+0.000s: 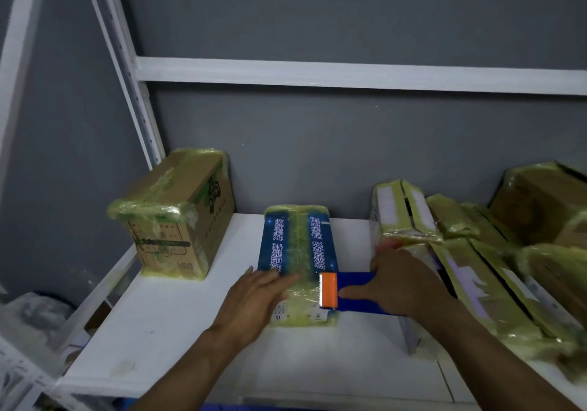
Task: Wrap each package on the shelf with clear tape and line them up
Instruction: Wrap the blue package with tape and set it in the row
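Here the left hand (254, 296) lies flat on the Chinese-lettered blue package (298, 242), right hand (403, 283) gripping the tape dispenser (330, 291).

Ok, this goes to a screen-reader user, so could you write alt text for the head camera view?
A person's left hand presses flat on a blue package lying on a white shelf while the right hand holds a blue and orange tape dispenser at its right edge. A taped brown box stands to the left, and more taped packages crowd the right.
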`<act>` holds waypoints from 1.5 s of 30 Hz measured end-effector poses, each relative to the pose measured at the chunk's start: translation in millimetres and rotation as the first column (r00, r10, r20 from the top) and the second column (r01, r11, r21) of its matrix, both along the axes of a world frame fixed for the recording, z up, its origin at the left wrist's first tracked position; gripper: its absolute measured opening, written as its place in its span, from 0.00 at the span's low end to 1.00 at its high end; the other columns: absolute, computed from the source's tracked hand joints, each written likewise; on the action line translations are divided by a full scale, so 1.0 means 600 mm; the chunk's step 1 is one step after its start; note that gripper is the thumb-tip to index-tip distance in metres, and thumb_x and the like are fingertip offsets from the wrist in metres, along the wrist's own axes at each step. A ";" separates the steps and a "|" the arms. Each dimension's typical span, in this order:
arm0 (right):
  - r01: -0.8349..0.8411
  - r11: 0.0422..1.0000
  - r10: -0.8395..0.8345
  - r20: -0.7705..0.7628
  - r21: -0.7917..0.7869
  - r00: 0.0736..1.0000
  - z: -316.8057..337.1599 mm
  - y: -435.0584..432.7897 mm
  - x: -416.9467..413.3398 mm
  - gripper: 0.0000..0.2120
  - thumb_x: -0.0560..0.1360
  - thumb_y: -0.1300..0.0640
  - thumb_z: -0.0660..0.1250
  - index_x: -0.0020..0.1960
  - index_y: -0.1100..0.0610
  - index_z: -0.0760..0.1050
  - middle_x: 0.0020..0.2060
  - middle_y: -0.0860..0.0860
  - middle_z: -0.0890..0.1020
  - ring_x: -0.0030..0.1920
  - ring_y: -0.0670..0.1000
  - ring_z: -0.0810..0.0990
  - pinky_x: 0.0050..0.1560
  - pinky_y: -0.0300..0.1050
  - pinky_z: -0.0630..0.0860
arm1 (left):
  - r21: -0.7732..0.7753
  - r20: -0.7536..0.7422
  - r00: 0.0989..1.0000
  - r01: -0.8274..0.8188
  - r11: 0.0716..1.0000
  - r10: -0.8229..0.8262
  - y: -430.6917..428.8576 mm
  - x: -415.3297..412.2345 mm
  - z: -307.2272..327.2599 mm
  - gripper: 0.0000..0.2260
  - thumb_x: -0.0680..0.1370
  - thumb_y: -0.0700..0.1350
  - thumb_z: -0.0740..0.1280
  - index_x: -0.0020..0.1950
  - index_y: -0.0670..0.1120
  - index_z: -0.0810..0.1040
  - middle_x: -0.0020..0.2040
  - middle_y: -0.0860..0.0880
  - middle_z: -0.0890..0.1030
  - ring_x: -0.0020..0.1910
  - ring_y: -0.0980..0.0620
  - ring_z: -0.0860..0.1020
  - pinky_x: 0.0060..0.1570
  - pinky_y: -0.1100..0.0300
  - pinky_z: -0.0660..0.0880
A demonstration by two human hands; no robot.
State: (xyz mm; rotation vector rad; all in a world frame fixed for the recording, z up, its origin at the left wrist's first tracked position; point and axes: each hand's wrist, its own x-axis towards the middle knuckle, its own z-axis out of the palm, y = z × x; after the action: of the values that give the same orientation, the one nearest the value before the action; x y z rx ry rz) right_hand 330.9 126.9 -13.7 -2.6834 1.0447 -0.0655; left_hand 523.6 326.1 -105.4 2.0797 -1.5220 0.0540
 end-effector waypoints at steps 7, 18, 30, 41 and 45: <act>0.018 1.000 -0.017 -0.037 0.024 0.999 -0.006 -0.006 0.004 0.34 0.59 0.21 0.72 0.41 0.50 0.72 0.37 0.45 0.78 0.38 0.42 0.77 0.34 0.35 0.67 | -0.051 0.031 0.999 0.028 0.998 -0.026 -0.014 -0.022 -0.008 0.20 0.77 0.48 0.74 0.70 0.54 0.78 0.62 0.56 0.75 0.62 0.56 0.73 0.62 0.66 0.72; 0.055 0.993 -0.055 0.001 0.101 0.998 -0.015 -0.006 0.002 0.32 0.61 0.22 0.72 0.42 0.51 0.75 0.37 0.46 0.80 0.39 0.44 0.80 0.36 0.34 0.70 | -0.148 -0.157 0.987 0.002 0.989 -0.026 -0.050 -0.040 -0.024 0.18 0.79 0.57 0.65 0.66 0.55 0.81 0.61 0.57 0.80 0.61 0.62 0.70 0.63 0.75 0.59; 0.023 0.998 -0.024 0.019 0.062 1.000 -0.007 -0.012 -0.011 0.34 0.60 0.22 0.73 0.44 0.52 0.77 0.40 0.47 0.82 0.40 0.44 0.80 0.39 0.35 0.74 | -0.087 -0.056 0.992 0.110 0.990 -0.115 -0.021 0.010 -0.011 0.13 0.80 0.47 0.70 0.64 0.51 0.80 0.64 0.55 0.79 0.64 0.59 0.73 0.66 0.64 0.69; 0.069 0.992 -0.071 0.010 0.108 0.997 -0.031 -0.016 -0.004 0.36 0.60 0.21 0.71 0.43 0.54 0.78 0.39 0.50 0.83 0.39 0.47 0.82 0.40 0.37 0.76 | -0.086 0.046 0.998 0.039 0.996 -0.035 -0.044 -0.012 -0.030 0.14 0.76 0.57 0.71 0.62 0.60 0.79 0.60 0.63 0.76 0.63 0.61 0.71 0.65 0.58 0.63; 0.075 0.988 -0.077 0.007 0.131 0.997 -0.034 -0.015 -0.004 0.39 0.59 0.21 0.71 0.45 0.57 0.80 0.40 0.51 0.84 0.40 0.48 0.83 0.37 0.37 0.73 | -0.105 0.034 0.999 0.035 0.994 -0.031 -0.059 -0.018 -0.037 0.11 0.81 0.59 0.65 0.58 0.57 0.81 0.58 0.60 0.80 0.61 0.58 0.75 0.65 0.55 0.63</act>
State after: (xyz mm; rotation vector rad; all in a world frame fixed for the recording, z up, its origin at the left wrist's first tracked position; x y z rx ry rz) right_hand 328.7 118.1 -33.9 -2.5231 1.1079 -0.0270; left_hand 512.6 290.4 -127.7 1.9793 -1.5384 0.1534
